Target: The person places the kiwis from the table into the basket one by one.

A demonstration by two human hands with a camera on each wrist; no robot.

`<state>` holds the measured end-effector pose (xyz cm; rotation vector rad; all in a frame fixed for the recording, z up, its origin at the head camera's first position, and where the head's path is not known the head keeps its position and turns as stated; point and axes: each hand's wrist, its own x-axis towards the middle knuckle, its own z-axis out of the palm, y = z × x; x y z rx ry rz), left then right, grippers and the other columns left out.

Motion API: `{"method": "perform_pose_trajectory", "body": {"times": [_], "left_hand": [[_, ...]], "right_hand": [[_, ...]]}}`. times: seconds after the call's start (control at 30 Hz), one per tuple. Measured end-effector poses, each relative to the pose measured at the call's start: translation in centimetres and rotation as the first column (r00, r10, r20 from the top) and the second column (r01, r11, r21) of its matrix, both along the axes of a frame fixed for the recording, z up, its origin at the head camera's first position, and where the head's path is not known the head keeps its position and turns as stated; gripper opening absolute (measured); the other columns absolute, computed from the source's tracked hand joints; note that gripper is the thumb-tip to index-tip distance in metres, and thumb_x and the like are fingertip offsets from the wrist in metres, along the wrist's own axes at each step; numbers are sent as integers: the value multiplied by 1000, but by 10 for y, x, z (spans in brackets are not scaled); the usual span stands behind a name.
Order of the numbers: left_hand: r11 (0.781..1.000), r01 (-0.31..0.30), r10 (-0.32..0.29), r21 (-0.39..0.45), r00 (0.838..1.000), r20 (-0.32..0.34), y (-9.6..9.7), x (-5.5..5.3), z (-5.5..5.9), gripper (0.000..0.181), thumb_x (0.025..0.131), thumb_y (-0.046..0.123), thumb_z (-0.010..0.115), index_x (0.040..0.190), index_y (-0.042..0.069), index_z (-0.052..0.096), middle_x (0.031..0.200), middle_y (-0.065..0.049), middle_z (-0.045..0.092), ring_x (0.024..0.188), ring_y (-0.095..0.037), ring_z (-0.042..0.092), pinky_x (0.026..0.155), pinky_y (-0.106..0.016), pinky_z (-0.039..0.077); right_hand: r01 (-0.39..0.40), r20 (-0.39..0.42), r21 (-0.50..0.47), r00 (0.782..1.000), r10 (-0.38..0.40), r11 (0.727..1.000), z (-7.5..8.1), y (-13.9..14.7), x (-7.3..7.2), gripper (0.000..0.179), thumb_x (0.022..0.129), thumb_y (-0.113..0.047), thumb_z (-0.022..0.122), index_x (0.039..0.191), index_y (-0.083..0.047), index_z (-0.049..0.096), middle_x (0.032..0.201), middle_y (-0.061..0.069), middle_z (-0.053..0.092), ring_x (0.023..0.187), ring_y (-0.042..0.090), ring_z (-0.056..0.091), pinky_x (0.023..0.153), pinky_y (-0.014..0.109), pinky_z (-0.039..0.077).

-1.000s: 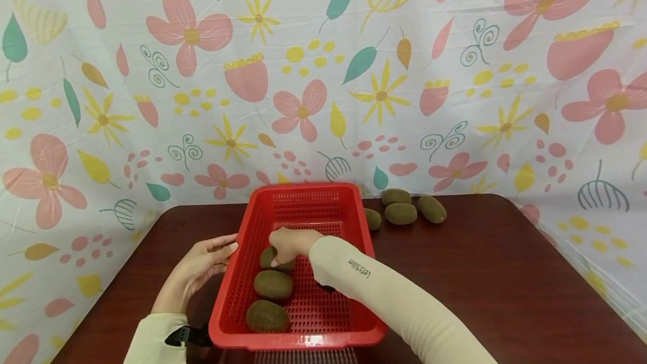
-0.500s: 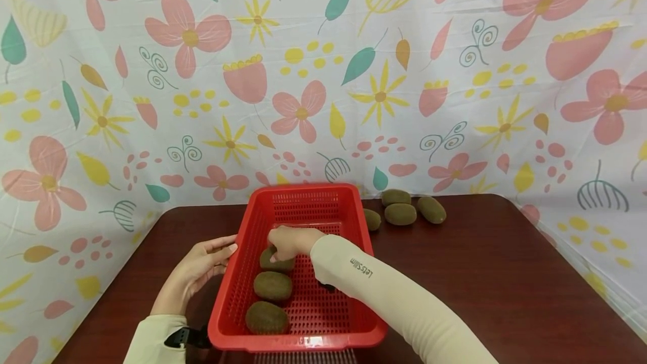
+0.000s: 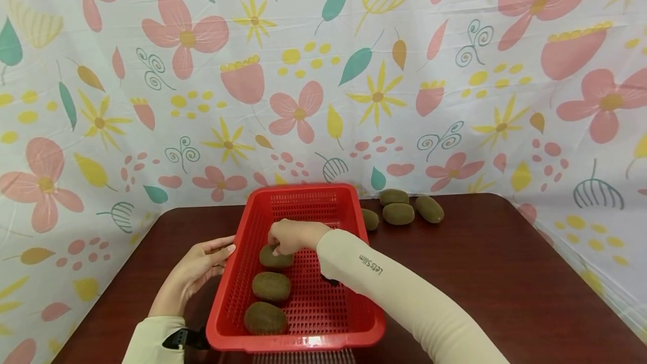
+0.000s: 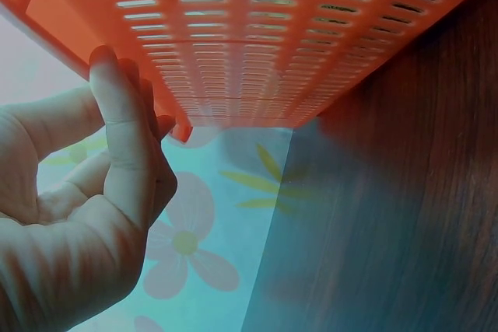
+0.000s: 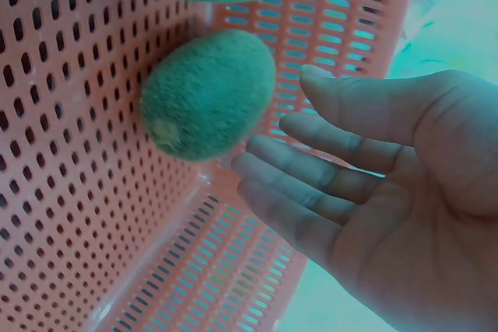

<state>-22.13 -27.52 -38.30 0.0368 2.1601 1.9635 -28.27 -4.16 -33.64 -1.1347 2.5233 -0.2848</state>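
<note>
A red perforated basket (image 3: pixel 303 189) stands on a dark wooden table (image 3: pixel 480 274). Three brown kiwis lie in a row along its left side: far (image 3: pixel 273 259), middle (image 3: pixel 271 286) and near (image 3: pixel 265 318). My right hand (image 3: pixel 277 244) hovers just over the far kiwi. In the right wrist view its fingers (image 5: pixel 311 192) are straight and spread, a little apart from that kiwi (image 5: pixel 208 95), which lies on the basket floor (image 5: pixel 70 192). My left hand (image 3: pixel 222 249) rests on the basket's left rim, its fingers (image 4: pixel 117 114) lying against the outer wall (image 4: pixel 272 36).
Several more kiwis (image 3: pixel 398 213) lie on the table behind the basket's right corner, one (image 3: pixel 370 219) close to its wall. A flowered cloth (image 3: pixel 323 72) hangs behind and beside the table. The right half of the basket floor (image 3: pixel 333 291) is bare.
My right hand has let go of the far kiwi and risen slightly above it. The left hand and the basket have stayed put.
</note>
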Motion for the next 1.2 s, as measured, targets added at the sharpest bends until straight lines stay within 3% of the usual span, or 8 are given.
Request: {"method": "perform_pose_trajectory", "body": {"times": [0.33,0.63,0.83,0.97,1.07,1.2], "left_hand": [[1000,3,-3,-12,1000,-13,-1,2,0,58,97,17,58,144,-9,35,100,-3,69,78,-15,65,72,-28,55],[1000,1,-1,-14,1000,-20,0,2,1,57,98,17,57,144,-9,35,100,-3,68,79,-14,65,71,-28,55],[1000,2,-2,1,1000,-11,1,2,0,57,98,16,57,144,-9,35,99,-2,69,77,-14,65,71,-27,55],[1000,2,-2,3,1000,-7,1,1,-1,57,98,16,57,144,-9,35,99,-2,69,77,-14,65,71,-27,55],[1000,-2,2,0,1000,-8,1,1,-2,57,98,16,57,144,-9,35,100,-2,69,77,-14,65,71,-28,55],[1000,-4,4,-3,1000,-12,0,1,-2,57,98,16,57,144,-9,35,100,-2,69,78,-14,65,71,-28,55]], "right_hand": [[-3,30,-82,1000,6,997,16,17,-1,33,95,-11,61,127,-5,62,122,6,63,113,16,58,88,22,48],[2,-22,-202,1000,-7,979,32,45,-4,28,95,-11,60,122,-7,66,115,3,66,104,13,61,89,26,49],[-18,-107,-335,994,-19,942,40,75,-9,26,96,-7,58,120,-3,65,115,7,67,102,16,63,87,28,50],[6,-162,-397,984,-76,918,39,100,-15,25,96,-7,58,119,-4,66,114,8,67,105,18,63,89,33,50],[51,-158,-456,978,-137,889,35,120,-20,24,96,-7,58,119,-3,66,114,9,67,106,21,63,91,38,50],[118,-108,-550,971,-211,827,27,147,-28,25,96,-7,57,119,-1,65,116,13,66,107,26,62,91,43,50]]}}
